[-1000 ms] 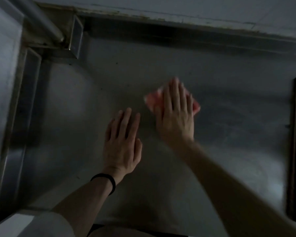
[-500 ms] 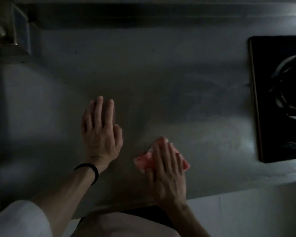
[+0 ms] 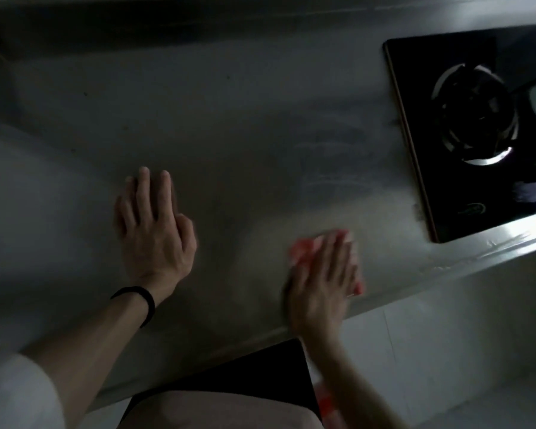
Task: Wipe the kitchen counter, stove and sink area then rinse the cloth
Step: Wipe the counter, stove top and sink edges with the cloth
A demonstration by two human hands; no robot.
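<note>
Cloth (image 3: 304,252): pink-red, pressed flat on the steel counter (image 3: 229,134), under the fingers (image 3: 338,261) of the right hand (image 3: 319,289). Stove (image 3: 477,134): black glass, one burner ring, well right of those fingertips.

Pale tiles (image 3: 446,351), black wristband (image 3: 147,301).

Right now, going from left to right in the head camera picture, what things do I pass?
left hand resting on the counter → right hand pressing on the pink cloth → black stove
</note>
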